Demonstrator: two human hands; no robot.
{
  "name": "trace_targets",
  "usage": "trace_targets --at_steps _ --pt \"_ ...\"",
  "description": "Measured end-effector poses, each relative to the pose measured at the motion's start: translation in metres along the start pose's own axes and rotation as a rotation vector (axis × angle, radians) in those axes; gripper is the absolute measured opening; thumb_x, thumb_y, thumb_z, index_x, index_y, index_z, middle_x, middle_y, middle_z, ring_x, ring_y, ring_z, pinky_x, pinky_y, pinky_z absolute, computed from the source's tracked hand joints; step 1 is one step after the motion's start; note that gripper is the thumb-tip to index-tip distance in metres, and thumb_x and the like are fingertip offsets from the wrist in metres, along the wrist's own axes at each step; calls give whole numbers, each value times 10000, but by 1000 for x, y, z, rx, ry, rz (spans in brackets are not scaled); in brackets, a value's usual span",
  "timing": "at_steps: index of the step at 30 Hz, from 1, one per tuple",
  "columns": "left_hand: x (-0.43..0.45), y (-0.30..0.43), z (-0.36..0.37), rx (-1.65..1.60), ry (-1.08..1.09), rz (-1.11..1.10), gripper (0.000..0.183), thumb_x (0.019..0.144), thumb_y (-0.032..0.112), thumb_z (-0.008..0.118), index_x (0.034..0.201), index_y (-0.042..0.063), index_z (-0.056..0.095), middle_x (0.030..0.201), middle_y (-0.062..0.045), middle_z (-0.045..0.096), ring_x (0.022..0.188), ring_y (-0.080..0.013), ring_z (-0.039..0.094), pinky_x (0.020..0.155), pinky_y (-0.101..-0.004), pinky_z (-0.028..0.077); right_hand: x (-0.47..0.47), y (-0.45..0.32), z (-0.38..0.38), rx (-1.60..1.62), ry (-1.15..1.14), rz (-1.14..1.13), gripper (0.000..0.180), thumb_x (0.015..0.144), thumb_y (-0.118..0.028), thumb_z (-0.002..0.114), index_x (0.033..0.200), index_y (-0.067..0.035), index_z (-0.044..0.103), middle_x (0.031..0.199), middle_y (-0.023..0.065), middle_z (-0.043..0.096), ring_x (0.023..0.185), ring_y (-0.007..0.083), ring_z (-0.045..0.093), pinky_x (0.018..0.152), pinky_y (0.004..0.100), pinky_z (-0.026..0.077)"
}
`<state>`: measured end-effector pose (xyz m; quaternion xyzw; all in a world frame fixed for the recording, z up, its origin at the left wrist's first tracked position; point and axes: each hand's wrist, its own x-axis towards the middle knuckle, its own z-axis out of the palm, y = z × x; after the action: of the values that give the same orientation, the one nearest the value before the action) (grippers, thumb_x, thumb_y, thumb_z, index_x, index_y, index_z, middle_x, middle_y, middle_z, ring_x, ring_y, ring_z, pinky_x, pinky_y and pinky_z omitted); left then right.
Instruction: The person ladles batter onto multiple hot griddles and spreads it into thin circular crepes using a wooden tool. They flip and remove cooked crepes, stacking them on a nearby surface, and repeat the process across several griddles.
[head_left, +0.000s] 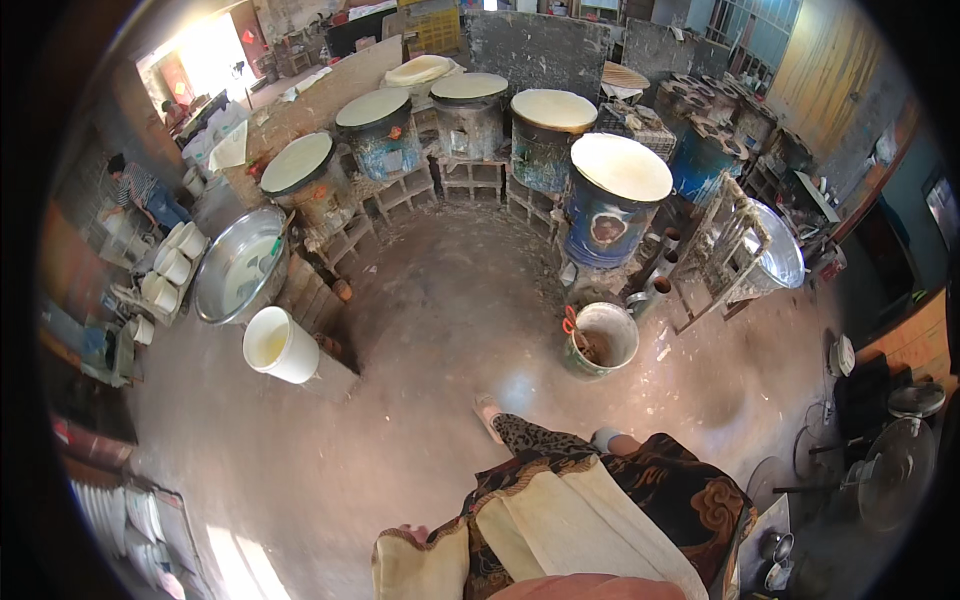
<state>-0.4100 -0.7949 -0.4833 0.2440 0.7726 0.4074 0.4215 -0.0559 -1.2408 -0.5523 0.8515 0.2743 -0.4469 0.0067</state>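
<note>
At the lower edge, a few fingers that appear to belong to my left hand (415, 532) show behind a cream braid-trimmed cloth edge (421, 564); whether they hold anything is hidden. My right hand is out of view. Cream cloth panels (581, 517) and dark patterned fabric (712, 495) cover the front of my body. Ahead, drum-shaped stoves stand in an arc, among them a blue drum stove (607, 232). Pale round sheets or plates (621, 166) top them. A white bucket (289, 349) with yellowish liquid stands left, by a large metal basin (225, 289) of whitish liquid.
A bucket (604, 341) with brown matter and a red-handled tool stands ahead right. Behind it are a wooden rack (724, 247) and a metal basin (776, 244). Pedestal fans (896, 472) stand at right. Another person (146, 195) bends over near white buckets (174, 266) at left.
</note>
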Motion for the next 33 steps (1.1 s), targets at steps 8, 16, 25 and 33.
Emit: trace_targets --at_steps 8,16,25,33 --pt "6 44 113 -96 20 -91 513 768 59 510 1270 60 406 1206 -137 508 1058 -289 523 890 -446 398 112 10 -49 30 -30 5 307 780 -265 499 908 -33 654 955 207 610 879 384 581 749 428 461" --pt "10 80 187 -221 182 -172 499 772 60 510 1262 59 413 1220 -134 501 1064 -281 522 898 -446 397 272 -75 -240 261 296 -31 229 804 -178 498 935 -53 638 715 126 607 585 217 572 526 338 460" --pt "84 183 276 -130 508 61 484 777 60 510 1252 58 421 1235 -130 494 1070 -272 521 906 -445 396 302 -265 -406 796 41 -84 168 813 -118 524 925 -32 616 679 91 603 497 182 552 441 311 444" --pt "185 341 469 156 299 416 536 760 18 519 1280 26 386 1234 -160 476 1129 -268 467 930 -379 384 348 -421 -510 356 308 -474 147 794 -191 552 830 -64 617 663 151 584 574 266 578 501 382 457"
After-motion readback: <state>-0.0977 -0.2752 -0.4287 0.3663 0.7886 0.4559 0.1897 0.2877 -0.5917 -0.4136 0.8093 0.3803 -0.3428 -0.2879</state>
